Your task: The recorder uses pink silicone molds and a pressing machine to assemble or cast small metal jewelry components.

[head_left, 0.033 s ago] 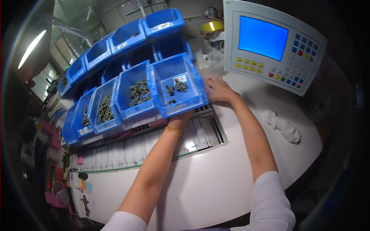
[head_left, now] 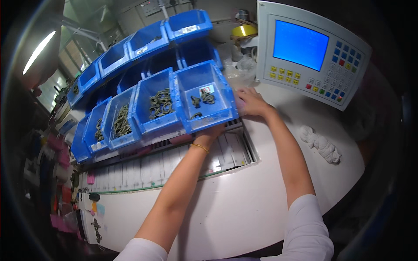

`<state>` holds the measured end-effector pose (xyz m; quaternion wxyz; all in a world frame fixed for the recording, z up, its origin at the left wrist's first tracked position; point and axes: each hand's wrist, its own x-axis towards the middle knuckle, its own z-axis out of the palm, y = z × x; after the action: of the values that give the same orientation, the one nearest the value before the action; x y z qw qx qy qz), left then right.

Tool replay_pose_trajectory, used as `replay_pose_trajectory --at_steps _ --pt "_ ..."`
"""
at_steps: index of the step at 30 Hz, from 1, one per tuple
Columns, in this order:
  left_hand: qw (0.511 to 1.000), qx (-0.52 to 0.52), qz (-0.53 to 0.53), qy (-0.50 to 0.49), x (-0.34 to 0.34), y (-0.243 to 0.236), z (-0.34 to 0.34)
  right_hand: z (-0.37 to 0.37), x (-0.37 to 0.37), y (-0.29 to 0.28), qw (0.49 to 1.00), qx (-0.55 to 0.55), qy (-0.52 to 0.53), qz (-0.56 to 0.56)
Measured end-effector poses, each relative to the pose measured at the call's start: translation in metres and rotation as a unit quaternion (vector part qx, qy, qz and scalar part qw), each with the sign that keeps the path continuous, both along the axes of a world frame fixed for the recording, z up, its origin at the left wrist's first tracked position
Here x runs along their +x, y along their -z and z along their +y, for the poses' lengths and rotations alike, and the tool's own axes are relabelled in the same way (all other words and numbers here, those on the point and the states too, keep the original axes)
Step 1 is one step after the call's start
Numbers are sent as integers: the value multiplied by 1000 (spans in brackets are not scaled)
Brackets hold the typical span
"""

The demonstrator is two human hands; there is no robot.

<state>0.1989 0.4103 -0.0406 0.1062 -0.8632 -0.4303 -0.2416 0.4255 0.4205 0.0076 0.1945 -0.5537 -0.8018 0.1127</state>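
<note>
My left hand [head_left: 214,132] reaches under the front of a blue bin [head_left: 211,123], and its fingers are hidden there; a thin gold bangle [head_left: 200,148] is on that wrist. Just right of the same bin is my right hand [head_left: 252,103], palm side down, its fingers bent in toward the bin's side wall. A pinkish patch shows by those fingers, too unclear to name. Inside the bin lie a few dark metal ring-like pieces [head_left: 207,97] and a small white label. Below the bins, a row of narrow white slats [head_left: 174,167] is set into the white table.
More blue bins [head_left: 154,122] stand in tiers to the left, several with dark metal pieces. At the right is a grey control panel [head_left: 305,85] with a blue screen and coloured keys. A twisted white cloth [head_left: 321,145] lies on the white table [head_left: 235,209]. A lamp [head_left: 39,52] glows at left.
The whole view has shifted slightly, so the bins and panel sit a little farther right. Both hands keep their places at the bin.
</note>
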Motion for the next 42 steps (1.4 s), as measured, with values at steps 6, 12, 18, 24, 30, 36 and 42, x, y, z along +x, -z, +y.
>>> replay_pose_trajectory --at_steps 6,12,18,24,30,36,42 --pt "980 -68 -186 -6 45 -48 -52 -47 39 -21 997 -71 37 -14" --pt "987 -45 -88 128 4 -47 -46 -117 35 -35 991 -117 70 -2" --pt "982 -133 -42 131 17 -60 -55 -144 29 -21 989 -63 133 -5" --pt "986 -135 -24 96 15 -64 -148 -220 22 -28 988 -78 134 -7" --pt "992 -106 -23 59 -55 -62 -268 -319 -44 -37 995 -66 70 -28" --pt "989 -141 4 -40 -138 -73 -339 -362 -130 -36 999 -45 10 -10" --pt "960 -215 -126 -125 -211 -61 -318 -336 -188 -17 998 -38 -32 -39"
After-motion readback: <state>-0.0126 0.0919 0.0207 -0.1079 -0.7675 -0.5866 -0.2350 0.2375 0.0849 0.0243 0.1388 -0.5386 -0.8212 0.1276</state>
